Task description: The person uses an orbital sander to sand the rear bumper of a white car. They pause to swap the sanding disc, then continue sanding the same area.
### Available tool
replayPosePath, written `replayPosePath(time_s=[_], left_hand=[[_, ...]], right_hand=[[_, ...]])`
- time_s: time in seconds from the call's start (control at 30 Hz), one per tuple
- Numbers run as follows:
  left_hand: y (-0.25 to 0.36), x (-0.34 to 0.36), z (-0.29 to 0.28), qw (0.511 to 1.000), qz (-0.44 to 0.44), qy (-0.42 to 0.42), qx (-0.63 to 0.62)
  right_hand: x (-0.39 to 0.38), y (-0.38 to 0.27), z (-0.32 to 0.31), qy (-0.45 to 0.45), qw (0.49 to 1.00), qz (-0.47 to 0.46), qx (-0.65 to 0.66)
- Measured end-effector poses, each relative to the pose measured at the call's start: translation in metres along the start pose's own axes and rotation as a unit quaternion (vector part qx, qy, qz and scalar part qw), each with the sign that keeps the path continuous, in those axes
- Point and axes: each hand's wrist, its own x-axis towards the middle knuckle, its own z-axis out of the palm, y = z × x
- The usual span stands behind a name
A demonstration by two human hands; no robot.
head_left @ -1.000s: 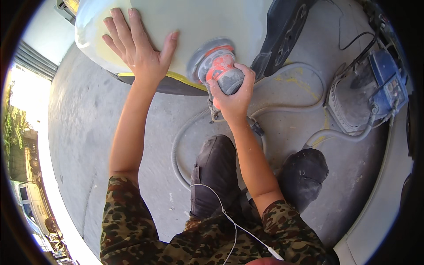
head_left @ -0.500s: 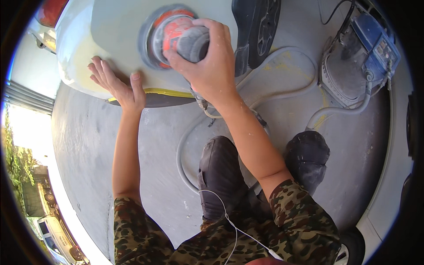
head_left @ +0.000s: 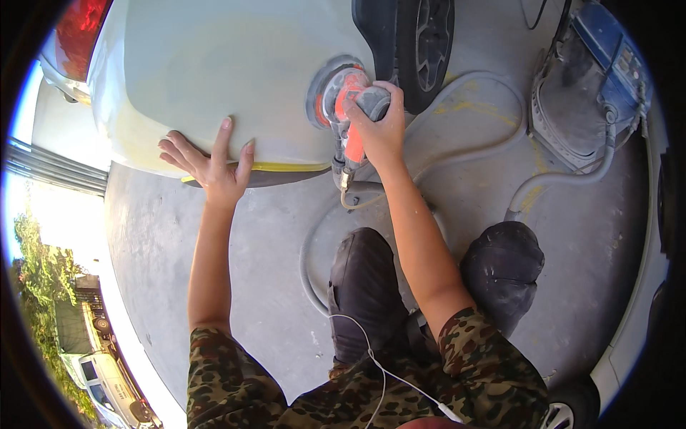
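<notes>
Now sander (head_left: pixel 349 87) in right hand (head_left: pixel 381 132) sits farther right, nearer wheel (head_left: pixel 432 46).

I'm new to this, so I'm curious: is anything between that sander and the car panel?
Nothing visible: the sander, in the right grip, appears to sit against the car panel. The left grip rests on the panel, off to the left.

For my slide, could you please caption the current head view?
Left hand on car bodywork, right hand holding an orbital sander against it.
</notes>
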Motion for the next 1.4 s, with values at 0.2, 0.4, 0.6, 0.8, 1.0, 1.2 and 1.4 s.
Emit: replayPosePath(time_s=[0.2,0.4,0.6,0.8,1.0,1.2,1.4], left_hand=[[0.005,-0.004,-0.021,0.997,0.029,-0.075,-0.006],[0.012,0.042,-0.057,0.996,0.088,-0.022,-0.026],[0.014,0.153,-0.078,0.977,0.11,-0.138,0.119],[0.026,0.196,-0.057,0.936,0.173,-0.203,0.228],[0.025,0.17,-0.076,0.909,0.208,-0.3,0.2],[-0.01,0.153,-0.1,0.953,0.171,-0.21,0.134],[-0.039,0.136,-0.082,0.983,0.15,-0.087,0.064]], right_hand=[[-0.018,-0.017,0.011,-0.01,0.999,-0.026,-0.047],[0.015,-0.12,0.058,-0.039,0.971,-0.201,-0.125],[0.028,-0.141,0.066,-0.046,0.955,-0.256,-0.143],[0.015,-0.078,0.026,-0.016,0.986,-0.1,-0.132],[0.018,-0.067,0.014,-0.021,0.991,-0.082,-0.102],[0.024,-0.137,0.057,-0.07,0.96,-0.224,-0.151],[0.023,-0.156,0.074,-0.07,0.95,-0.261,-0.157]])
